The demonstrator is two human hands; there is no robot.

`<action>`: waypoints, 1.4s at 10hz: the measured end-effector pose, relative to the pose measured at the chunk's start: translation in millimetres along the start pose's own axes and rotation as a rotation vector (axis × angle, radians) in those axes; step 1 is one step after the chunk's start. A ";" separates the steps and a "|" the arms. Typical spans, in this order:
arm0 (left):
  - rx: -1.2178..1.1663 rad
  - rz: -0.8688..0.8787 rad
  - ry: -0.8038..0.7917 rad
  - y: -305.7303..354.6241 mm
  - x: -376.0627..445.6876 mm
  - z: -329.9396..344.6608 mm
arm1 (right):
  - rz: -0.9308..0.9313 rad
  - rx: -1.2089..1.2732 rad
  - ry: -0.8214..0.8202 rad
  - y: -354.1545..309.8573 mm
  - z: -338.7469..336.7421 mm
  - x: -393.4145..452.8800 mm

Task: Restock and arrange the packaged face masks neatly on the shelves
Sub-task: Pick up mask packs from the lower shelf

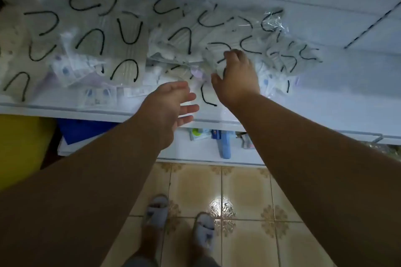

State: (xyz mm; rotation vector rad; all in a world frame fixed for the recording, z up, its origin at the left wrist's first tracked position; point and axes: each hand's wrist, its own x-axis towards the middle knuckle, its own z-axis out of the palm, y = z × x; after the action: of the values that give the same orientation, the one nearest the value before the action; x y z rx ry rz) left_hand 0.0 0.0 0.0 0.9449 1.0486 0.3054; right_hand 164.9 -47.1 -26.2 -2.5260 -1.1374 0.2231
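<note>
A person's right hand (236,76) is grasping a clear-wrapped mask packet (213,60) among the packaged face masks (121,45) that are lying heaped across the white shelf (325,102), while the left hand (169,104) is hovering released, fingers relaxed, above the shelf's front edge

I see clear-packaged pale face masks (130,37) with black ear loops strewn overlapping, at mixed angles, across the white shelf (347,84).
</note>
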 end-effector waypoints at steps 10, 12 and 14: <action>-0.009 -0.064 0.018 -1.0 7.5 -74.6 | -0.087 0.040 -0.074 -66.3 13.4 11.8; 0.131 0.085 -0.056 -11.0 25.6 -70.7 | -0.005 0.033 -0.026 -70.2 17.8 37.0; -0.431 -0.219 -0.015 5.7 21.5 -45.6 | -0.175 0.544 0.080 -66.7 20.7 -31.8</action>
State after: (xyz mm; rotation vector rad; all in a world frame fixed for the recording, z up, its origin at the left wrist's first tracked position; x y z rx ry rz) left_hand -26.4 40.3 -16.0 0.4411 1.0095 0.3244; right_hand 91.8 -24.7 -19.7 -1.9341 -1.0822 0.3309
